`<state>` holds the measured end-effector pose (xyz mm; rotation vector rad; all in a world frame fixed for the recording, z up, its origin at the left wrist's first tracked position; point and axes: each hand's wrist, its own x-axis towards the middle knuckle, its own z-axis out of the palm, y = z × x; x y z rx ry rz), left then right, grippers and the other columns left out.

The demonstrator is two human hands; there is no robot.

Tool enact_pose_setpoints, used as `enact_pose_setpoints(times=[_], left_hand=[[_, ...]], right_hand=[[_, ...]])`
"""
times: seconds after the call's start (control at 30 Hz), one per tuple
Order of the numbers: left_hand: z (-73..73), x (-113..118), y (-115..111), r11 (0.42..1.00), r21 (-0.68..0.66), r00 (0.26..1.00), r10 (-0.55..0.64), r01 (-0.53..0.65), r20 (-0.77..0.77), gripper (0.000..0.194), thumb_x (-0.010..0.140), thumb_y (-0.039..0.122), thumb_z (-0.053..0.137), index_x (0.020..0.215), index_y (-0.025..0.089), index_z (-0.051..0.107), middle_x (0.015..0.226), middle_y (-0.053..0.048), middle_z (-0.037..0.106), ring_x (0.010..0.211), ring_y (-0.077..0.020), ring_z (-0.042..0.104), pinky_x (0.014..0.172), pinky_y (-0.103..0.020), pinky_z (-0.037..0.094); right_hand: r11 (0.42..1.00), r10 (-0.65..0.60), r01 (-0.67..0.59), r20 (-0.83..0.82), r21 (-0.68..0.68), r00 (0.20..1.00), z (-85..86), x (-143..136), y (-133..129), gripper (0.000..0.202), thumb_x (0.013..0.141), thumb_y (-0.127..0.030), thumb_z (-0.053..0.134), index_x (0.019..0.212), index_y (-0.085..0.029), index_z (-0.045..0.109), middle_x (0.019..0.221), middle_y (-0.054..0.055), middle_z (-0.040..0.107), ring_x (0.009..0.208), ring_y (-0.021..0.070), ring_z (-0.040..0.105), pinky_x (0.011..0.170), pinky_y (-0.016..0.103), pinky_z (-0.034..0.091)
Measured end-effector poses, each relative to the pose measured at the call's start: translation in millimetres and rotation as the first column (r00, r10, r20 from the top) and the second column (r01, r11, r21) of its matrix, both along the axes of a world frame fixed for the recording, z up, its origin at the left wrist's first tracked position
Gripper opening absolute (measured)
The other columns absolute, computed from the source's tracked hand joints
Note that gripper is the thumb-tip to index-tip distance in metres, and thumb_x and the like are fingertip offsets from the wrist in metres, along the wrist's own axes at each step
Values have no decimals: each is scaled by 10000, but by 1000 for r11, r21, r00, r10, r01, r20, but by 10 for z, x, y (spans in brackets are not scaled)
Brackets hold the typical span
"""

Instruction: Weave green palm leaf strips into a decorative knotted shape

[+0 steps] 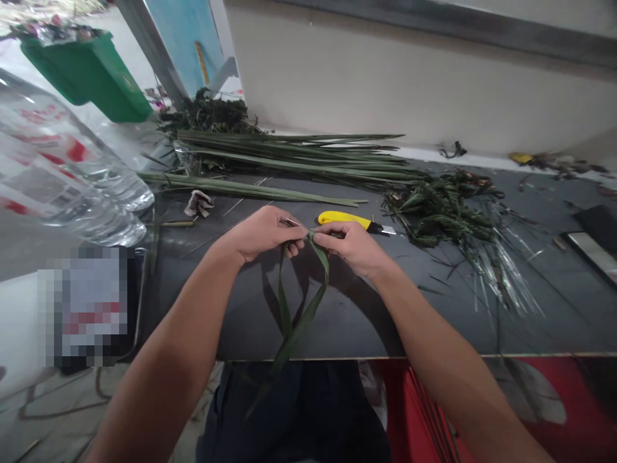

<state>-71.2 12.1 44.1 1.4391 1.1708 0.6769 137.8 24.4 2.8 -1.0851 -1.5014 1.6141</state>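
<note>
Head view, left fingers (299, 233) and right fingers (324, 238) pinching green leaf strip (308, 315), ends dangling below them, yellow cutter (343, 220) just beyond right fingers.

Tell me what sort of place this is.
Probably a small craft workspace: a dark worktable bears bundled long green leaves, a yellow utility knife and a heap of dark woven-looking leaf pieces.

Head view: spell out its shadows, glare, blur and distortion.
Head view: soft shadows on the dark tabletop below the left hand and right hand; highlights on the clear bottles; the leaf strip's lower end smears faintly over the dark trousers; wide-angle stretch makes bottles lean and forearms splay; pixelated block at lower left.
</note>
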Motion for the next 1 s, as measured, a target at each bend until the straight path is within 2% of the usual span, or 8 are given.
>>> enact_pose_setpoints(times=[0.13, 0.23, 0.33, 0.47, 0.6, 0.7, 0.83, 1.0], left_hand=[[28, -29, -23, 994, -105, 999, 39, -36, 34, 247, 811, 349, 778, 961, 154, 748, 686, -70, 726, 508, -153, 646, 461, -249, 512], [62, -78, -62, 980, -182, 996, 82, -77, 23, 363, 789, 386, 814, 1029, 131, 719, 690, -52, 710, 520, -136, 634, 489, -237, 523], [115, -177, -111, 974, -182, 990, 138, -133, 16, 372, 780, 434, 824, 954, 128, 705, 662, -35, 687, 508, -121, 612, 487, -224, 521], [241, -337, -208, 974, -144, 984, 165, -173, -61, 387, 755, 483, 842, 831, 139, 681, 734, -71, 730, 551, -137, 651, 506, -230, 546], [336, -327, -287, 964, -69, 966, 252, -256, -53, 430, 724, 494, 862, 779, 148, 613, 827, -117, 770, 561, -161, 680, 495, -253, 562], [294, -165, -261, 939, -13, 938, 345, -345, 31, 471, 722, 482, 865, 783, 171, 516, 896, -136, 783, 523, -162, 677, 442, -252, 530], [137, 66, -145, 930, -49, 927, 366, -363, 76, 448, 801, 489, 810, 878, 190, 486, 884, -131, 782, 465, -156, 652, 385, -237, 467], [27, 135, -42, 890, -12, 877, 453, -457, 159, 463, 967, 631, 531, 870, 177, 531, 553, -31, 647, 280, -50, 362, 321, -184, 225]], right_hand=[[990, -114, 107, -80, -91, 990, -20, -9, 37, 275, 634, -385, 855, 784, -175, 760, 700, -5, 672, 597, 106, 532, 587, 280, 435], [958, -237, 208, -133, -199, 962, -8, 20, 96, 285, 558, -357, 873, 725, -176, 731, 655, -13, 647, 597, 113, 540, 568, 271, 424], [928, -325, 279, -170, -247, 930, -4, 63, 158, 289, 541, -356, 870, 718, -178, 726, 621, -19, 633, 576, 106, 522, 556, 263, 406], [888, -435, 377, -212, -263, 875, -38, 74, 200, 289, 543, -362, 868, 714, -185, 716, 598, -27, 617, 573, 104, 514, 568, 266, 407], [870, -484, 436, -240, -230, 841, -106, 18, 190, 311, 561, -378, 866, 753, -181, 721, 673, -15, 647, 613, 110, 541, 604, 278, 433], [867, -495, 453, -258, -207, 830, -157, -41, 165, 326, 583, -406, 857, 771, -182, 713, 688, -16, 642, 611, 111, 539, 613, 290, 438], [865, -500, 456, -299, -208, 813, -182, -98, 135, 338, 565, -412, 865, 756, -183, 707, 681, -20, 639, 606, 112, 539, 609, 290, 437], [864, -503, 464, -334, -194, 797, -171, -119, 114, 327, 575, -406, 866, 773, -188, 723, 690, -7, 671, 630, 127, 573, 610, 288, 455]])
